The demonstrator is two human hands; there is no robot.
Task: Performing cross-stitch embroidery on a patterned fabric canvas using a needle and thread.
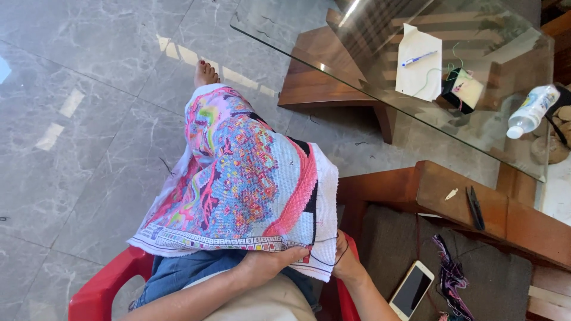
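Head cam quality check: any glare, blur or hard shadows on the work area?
Head view: daylight leaves bright streaks on the marble floor and reflections across the glass tabletop, partly washing out what lies under it. The embroidered cloth is evenly lit and sharp. Left hand and right hand sit at the cloth's lower edge, slightly shaded, unblurred.

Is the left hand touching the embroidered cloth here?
Touching. The head view shows the left hand with its fingers lying flat on the near edge of the embroidered cloth, no gap between them.

left hand (270,261) bare, no sleeve | right hand (347,266) bare, no sleeve | blue jeans (178,273) at lower centre | bare foot (205,74) at upper centre, dark-painted toenails
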